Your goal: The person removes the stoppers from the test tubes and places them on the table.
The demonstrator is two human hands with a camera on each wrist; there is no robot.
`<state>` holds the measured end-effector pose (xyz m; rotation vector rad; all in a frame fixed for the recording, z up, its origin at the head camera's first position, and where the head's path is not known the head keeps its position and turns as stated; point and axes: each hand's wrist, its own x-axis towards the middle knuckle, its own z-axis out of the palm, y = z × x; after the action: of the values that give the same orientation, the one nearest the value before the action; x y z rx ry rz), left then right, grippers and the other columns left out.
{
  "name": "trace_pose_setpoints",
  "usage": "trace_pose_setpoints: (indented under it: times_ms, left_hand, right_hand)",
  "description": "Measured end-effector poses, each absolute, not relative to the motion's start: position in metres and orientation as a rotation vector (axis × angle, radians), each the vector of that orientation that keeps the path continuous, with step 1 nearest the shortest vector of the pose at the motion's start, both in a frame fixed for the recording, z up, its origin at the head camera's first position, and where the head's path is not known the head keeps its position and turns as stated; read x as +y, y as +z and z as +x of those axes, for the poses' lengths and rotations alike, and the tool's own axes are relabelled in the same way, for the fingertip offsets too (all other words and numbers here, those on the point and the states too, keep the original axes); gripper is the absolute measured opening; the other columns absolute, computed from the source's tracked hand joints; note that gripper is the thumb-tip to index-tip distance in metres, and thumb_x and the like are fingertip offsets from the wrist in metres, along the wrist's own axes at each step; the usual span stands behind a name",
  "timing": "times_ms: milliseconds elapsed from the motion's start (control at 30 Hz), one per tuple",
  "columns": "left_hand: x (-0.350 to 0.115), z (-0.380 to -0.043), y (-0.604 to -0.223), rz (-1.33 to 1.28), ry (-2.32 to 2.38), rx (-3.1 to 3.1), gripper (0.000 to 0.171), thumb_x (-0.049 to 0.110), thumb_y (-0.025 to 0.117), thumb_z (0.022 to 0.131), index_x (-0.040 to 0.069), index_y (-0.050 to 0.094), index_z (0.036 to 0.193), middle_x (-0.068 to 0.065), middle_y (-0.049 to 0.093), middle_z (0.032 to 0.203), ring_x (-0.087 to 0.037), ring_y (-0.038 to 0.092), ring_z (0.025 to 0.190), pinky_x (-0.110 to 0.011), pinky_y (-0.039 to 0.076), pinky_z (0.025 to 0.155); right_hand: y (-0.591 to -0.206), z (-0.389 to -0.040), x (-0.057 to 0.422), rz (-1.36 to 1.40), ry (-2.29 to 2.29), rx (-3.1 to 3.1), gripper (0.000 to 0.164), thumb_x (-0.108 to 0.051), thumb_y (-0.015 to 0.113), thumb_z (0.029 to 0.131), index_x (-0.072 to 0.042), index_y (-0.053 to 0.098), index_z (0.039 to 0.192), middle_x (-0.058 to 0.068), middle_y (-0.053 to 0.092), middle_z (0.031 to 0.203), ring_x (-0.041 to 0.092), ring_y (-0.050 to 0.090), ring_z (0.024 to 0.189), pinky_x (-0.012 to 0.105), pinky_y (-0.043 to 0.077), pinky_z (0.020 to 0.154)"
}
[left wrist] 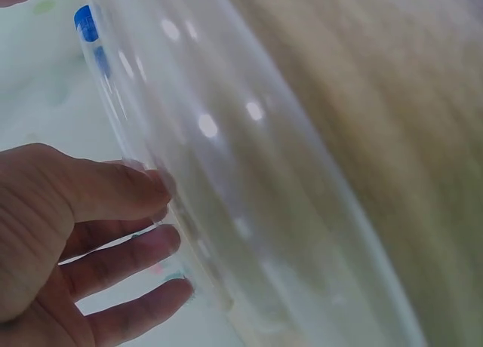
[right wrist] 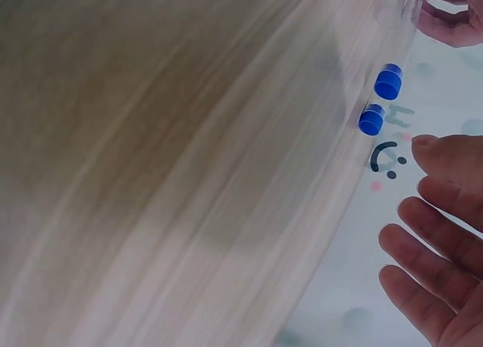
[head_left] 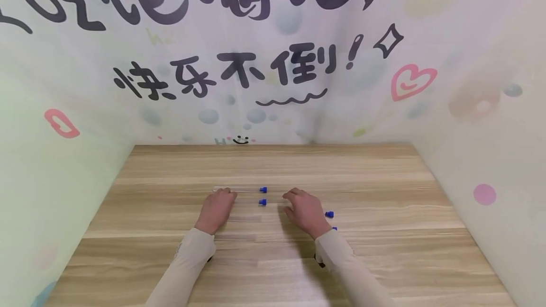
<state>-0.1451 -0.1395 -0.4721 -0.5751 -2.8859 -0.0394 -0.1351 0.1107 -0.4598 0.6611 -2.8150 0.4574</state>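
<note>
Visibly, a clear tube (head_left: 247, 190) tipped with a blue cap (head_left: 263, 190) lies crosswise over the desk (head_left: 273, 274), cap toward 3 o'clock, at the fingertips of the left hand (head_left: 216, 208). Thumb and forefinger pinch it lightly, the remaining fingers held away; whether it is lifted or resting is hard to tell. Just beside, on the 6 o'clock side, sits a second blue cap (head_left: 262, 202), its transparent body barely showing. A smooth, round tube could twist or slip from so light a pinch, and a drop toward 6 o'clock could knock its neighbour and set both rolling. See-through walls, faint against the wood grain, invite a misplaced grasp. At the caps' 3 o'clock, the right hand (head_left: 304, 210) holds nothing, fingers loosely spread. From it, at about 3 and 4 o'clock, lie two more blue caps (head_left: 329, 214), near enough the sleeve (head_left: 347, 259) that a low sweep could shove them. A printed backdrop (head_left: 281, 127) rises at 12 o'clock.
</note>
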Motion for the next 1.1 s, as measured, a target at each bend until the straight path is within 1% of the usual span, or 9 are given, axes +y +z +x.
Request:
trace_pose_setpoints:
  times_ms: [233, 467, 767, 1100]
  left_hand:
    - [-0.135, -0.143, -0.463, -0.594, -0.045, -2.849, 0.014, -0.006, 0.064, 0.08, 0.006, 0.067, 0.086, -0.01, 0.064, 0.077, -0.026, 0.064, 0.072, -0.037, 0.051, 0.051]
    - [-0.125, -0.139, -0.452, -0.608, -0.057, -2.863, 0.02, -0.009, 0.067, 0.077, 0.006, 0.068, 0.09, -0.008, 0.065, 0.079, -0.023, 0.062, 0.071, -0.035, 0.051, 0.054]
    - [-0.112, -0.133, -0.441, -0.631, -0.061, -2.863, 0.018, -0.005, 0.068, 0.08, 0.007, 0.068, 0.092, -0.008, 0.065, 0.082, -0.021, 0.063, 0.072, -0.031, 0.05, 0.051]
    - [-0.102, -0.126, -0.436, -0.676, -0.041, -2.778, 0.019, -0.003, 0.071, 0.078, 0.008, 0.068, 0.094, -0.006, 0.064, 0.081, -0.019, 0.061, 0.07, -0.029, 0.049, 0.051]
  right_hand:
    - [-0.458, -0.136, 0.112, 0.659, 0.45, -2.811, 0.024, -0.016, 0.076, 0.078, -0.008, 0.071, 0.1, 0.005, 0.07, 0.1, 0.02, 0.068, 0.088, 0.035, 0.056, 0.068]
    - [-0.455, -0.136, 0.113, 0.652, 0.444, -2.799, 0.024, -0.016, 0.077, 0.078, -0.009, 0.071, 0.1, 0.004, 0.07, 0.101, 0.019, 0.068, 0.088, 0.034, 0.056, 0.069]
    - [-0.45, -0.135, 0.112, 0.671, 0.44, -2.762, 0.024, -0.018, 0.078, 0.077, -0.009, 0.071, 0.099, 0.004, 0.071, 0.1, 0.019, 0.069, 0.087, 0.033, 0.057, 0.067]
    - [-0.445, -0.131, 0.113, 0.66, 0.445, -2.768, 0.023, -0.018, 0.078, 0.078, -0.009, 0.072, 0.098, 0.004, 0.071, 0.098, 0.019, 0.069, 0.085, 0.034, 0.056, 0.066]
